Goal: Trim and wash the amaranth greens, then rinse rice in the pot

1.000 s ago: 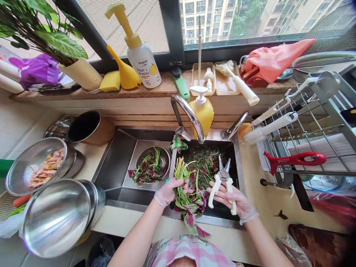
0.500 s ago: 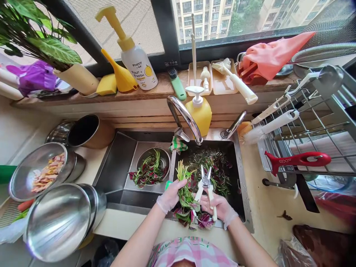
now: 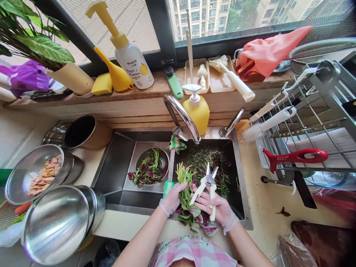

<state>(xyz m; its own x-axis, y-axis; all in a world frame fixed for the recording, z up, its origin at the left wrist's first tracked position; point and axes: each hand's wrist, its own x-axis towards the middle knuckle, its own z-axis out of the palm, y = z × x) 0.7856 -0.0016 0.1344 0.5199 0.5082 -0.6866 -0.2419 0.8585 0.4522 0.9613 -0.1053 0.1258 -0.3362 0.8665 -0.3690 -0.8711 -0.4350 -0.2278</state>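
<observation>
The left hand (image 3: 171, 198) has its grip closed around the stems of a bunch of greens (image 3: 184, 196), held in front of the right basin (image 3: 235, 157) with cut ends up and leaves drooping over the front rim. The right hand's (image 3: 218, 207) grip is only partly closed, fingers spread behind the white handles of the shears (image 3: 209, 180), whose blades stand apart and point away from the person. That loose hold is probably the weak point: a wet glove could let the shears slip into the basin. With the blades parted and the hands so near, a careless turn might nick a glove; whether the right fingertips touch the bunch, I cannot tell. Overhanging leaves could drop onto the worktop (image 3: 267, 196) if the left grip slackened. For room, the faucet (image 3: 189, 116) curves over the far end of the basin, beyond the blades, and would limit reaching forward. The divider (image 3: 171, 162) runs just beside the left hand, with the bowl (image 3: 167, 158) of greens past it. Rightward, there is space before the dish rack (image 3: 330, 122).
</observation>
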